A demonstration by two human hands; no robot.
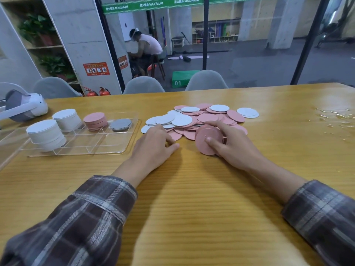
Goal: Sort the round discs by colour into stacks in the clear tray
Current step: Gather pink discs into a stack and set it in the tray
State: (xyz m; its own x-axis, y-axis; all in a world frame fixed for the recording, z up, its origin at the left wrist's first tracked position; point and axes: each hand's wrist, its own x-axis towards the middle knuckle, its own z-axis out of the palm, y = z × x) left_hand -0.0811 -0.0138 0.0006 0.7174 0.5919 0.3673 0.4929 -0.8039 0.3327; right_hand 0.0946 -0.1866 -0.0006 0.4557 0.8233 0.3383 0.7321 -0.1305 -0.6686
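A white headset (25,106) lies on the wooden table (192,198) beyond the clear tray (76,154). The tray holds two white stacks (46,135), a pink stack (95,120) and a low grey stack (121,124). To its right spreads a loose pile (192,118) of pink and white discs. At the pile's near edge the right hand (230,148) grasps a tilted bunch of pink discs (203,137). The left hand (153,148) rests alongside with its fingers bent; I cannot tell whether it grips anything.

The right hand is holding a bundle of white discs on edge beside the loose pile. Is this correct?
Not quite: the head view shows the right hand holding a bundle of pink discs, not white, on edge beside the loose pile.
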